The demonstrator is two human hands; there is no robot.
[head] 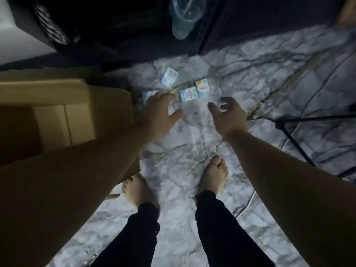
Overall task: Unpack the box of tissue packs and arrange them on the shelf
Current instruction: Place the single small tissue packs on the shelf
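Marbled floor [250,78] is lying dim under me, four tissue packs scattered on it: one [169,77] nearest the dark shelf [119,20], two side by side [188,94] [202,87], one [149,95] partly hiding behind my left hand [161,112]. I'm reaching both hands down above them, fingers spread and loose, holding nothing; right hand [229,114] is hovering just right of the pair. Cardboard box [63,116] is sitting open at my left. My bare feet [215,174] are standing below.

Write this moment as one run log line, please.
left hand: open, above floor packs | right hand: open | small blue-white tissue packs: on marble floor | brown cardboard box: open, left
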